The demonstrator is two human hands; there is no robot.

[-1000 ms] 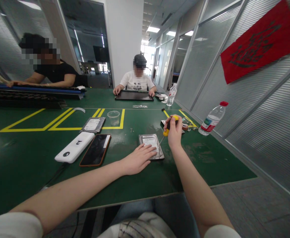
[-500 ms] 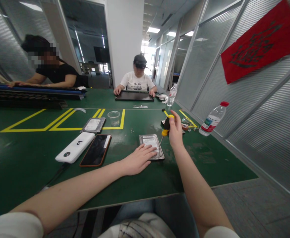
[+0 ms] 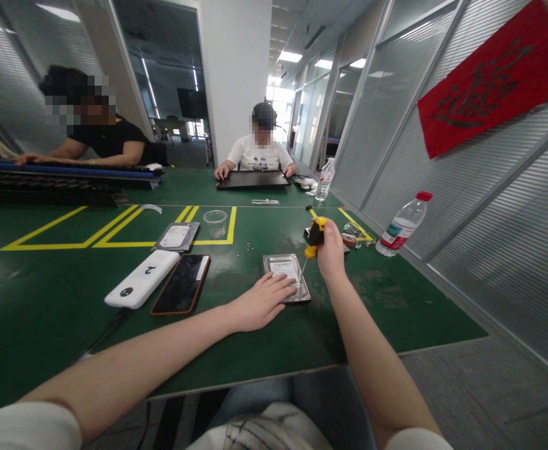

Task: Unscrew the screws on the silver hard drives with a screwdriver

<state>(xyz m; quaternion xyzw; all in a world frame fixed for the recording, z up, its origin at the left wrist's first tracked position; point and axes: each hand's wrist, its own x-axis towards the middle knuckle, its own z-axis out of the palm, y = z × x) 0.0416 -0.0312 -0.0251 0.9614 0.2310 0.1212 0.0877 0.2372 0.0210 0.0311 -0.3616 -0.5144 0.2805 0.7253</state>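
The left hand lies flat, fingers stretched out, on the lower left part of the drive. The right hand is closed around the screwdriver, whose shaft slants down to the drive's right side; whether its tip sits in a screw is too small to tell. The drive lies on the table between the hands. Left of it are the phone and white power bank; beyond them, a second drive and the cup.
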